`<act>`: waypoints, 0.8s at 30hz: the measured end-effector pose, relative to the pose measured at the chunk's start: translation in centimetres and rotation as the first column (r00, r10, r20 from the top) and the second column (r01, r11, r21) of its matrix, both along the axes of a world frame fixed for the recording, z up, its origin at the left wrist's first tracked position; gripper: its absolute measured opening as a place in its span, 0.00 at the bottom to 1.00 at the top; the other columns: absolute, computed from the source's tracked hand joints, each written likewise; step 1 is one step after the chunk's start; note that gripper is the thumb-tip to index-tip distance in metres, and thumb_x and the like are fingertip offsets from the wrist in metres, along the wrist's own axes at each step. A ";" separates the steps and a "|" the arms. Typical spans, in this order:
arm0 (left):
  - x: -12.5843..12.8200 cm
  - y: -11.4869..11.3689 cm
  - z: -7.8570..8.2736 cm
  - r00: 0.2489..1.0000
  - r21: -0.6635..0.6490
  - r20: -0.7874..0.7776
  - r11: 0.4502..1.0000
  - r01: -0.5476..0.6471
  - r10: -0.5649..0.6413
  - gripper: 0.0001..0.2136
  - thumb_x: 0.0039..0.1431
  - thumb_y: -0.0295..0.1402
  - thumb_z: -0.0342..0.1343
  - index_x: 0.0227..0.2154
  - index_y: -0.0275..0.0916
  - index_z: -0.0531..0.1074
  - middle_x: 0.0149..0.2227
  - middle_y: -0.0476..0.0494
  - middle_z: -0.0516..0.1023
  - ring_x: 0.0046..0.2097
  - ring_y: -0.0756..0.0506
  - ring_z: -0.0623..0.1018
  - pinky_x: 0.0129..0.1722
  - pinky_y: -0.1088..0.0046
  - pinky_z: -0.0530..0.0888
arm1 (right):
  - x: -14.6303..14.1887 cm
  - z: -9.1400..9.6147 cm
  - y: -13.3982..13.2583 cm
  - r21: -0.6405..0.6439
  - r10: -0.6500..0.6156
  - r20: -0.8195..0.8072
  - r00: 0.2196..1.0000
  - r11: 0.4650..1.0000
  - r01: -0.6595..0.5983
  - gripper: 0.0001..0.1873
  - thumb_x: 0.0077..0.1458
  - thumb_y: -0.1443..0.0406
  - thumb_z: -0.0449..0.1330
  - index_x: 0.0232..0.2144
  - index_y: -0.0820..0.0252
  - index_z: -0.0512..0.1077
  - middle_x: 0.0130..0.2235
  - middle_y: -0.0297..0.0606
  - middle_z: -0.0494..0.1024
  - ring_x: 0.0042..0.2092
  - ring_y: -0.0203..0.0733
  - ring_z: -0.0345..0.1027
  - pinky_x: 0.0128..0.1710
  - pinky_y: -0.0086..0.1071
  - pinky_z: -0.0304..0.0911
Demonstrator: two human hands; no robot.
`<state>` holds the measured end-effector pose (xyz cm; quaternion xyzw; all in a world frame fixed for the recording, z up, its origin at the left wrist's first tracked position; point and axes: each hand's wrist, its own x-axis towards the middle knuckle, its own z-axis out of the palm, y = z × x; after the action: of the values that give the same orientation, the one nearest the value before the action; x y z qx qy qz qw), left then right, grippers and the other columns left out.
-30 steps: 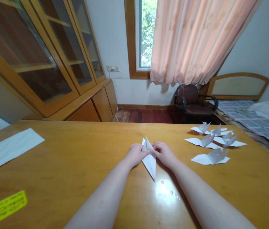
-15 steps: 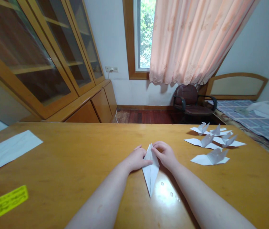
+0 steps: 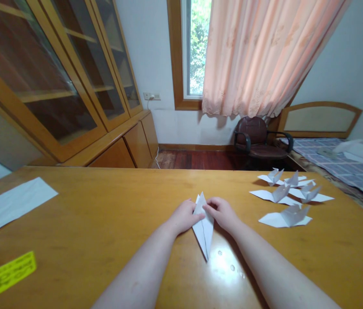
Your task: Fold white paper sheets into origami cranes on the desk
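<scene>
Your glossy tan table (image 3: 104,240) fills the lower view, light glaring off its near half; a glass-fronted wooden cabinet (image 3: 62,90) stands beyond its left end. Past the table's far edge hangs a pink curtain (image 3: 258,56), with a checked bed (image 3: 323,148) off its right end and a maroon chair (image 3: 254,131) behind it. On the table's left side lies a white sheet (image 3: 14,208), on its right five white paper birds (image 3: 289,218). Your left hand (image 3: 183,216) is half closed at the table's middle, thumb pressing the folded paper (image 3: 203,225); your right hand (image 3: 223,210), curled nearly closed, pinches its right edge. That paper is a narrow white kite, one sharp point towards you, two tips at the far end, a thin seam down its lower half.
</scene>
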<state>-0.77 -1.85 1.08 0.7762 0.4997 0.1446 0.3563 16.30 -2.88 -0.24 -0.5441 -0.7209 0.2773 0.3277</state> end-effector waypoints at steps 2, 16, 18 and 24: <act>-0.1 0.2 -0.3 1.000 0.045 0.021 0.999 -0.008 0.007 0.13 0.52 0.40 0.51 0.27 0.36 0.75 0.31 0.44 0.78 0.35 0.45 0.74 0.37 0.72 0.67 | -0.1 -0.2 0.2 -0.009 0.002 0.112 0.994 1.000 -0.001 0.11 0.52 0.60 0.56 0.25 0.60 0.72 0.28 0.36 0.74 0.33 0.40 0.65 0.35 0.32 0.59; -0.6 1.0 -1.1 0.974 0.143 -0.136 0.977 -0.160 0.180 0.12 0.52 0.39 0.52 0.29 0.37 0.76 0.31 0.42 0.78 0.35 0.44 0.74 0.34 0.73 0.65 | 0.1 -0.4 0.1 -0.056 0.079 0.407 0.910 0.997 -0.061 0.37 0.40 0.50 0.63 0.53 0.55 0.63 0.57 0.43 0.62 0.59 0.53 0.49 0.59 0.49 0.35; -0.6 1.0 -1.1 0.974 0.154 -0.134 0.975 -0.160 0.181 0.12 0.52 0.39 0.51 0.29 0.37 0.76 0.32 0.42 0.78 0.35 0.44 0.74 0.34 0.72 0.65 | 0.1 -0.4 0.0 -0.099 0.124 0.434 0.892 0.991 -0.089 0.46 0.36 0.46 0.63 0.56 0.57 0.58 0.60 0.45 0.57 0.62 0.56 0.42 0.59 0.53 0.29; -0.7 1.2 -1.4 0.981 0.167 -0.128 0.978 -0.124 0.146 0.12 0.53 0.39 0.51 0.32 0.38 0.76 0.33 0.42 0.78 0.36 0.44 0.74 0.34 0.73 0.65 | 0.2 -0.5 -0.3 -0.112 0.235 0.451 0.861 0.972 -0.206 0.64 0.26 0.41 0.64 0.61 0.60 0.46 0.63 0.50 0.48 0.64 0.60 0.33 0.59 0.56 0.24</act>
<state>-1.49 -0.70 -0.34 0.7744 0.5620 0.1530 0.2470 16.50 -3.19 -0.78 -0.5178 -0.8268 0.1973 0.0965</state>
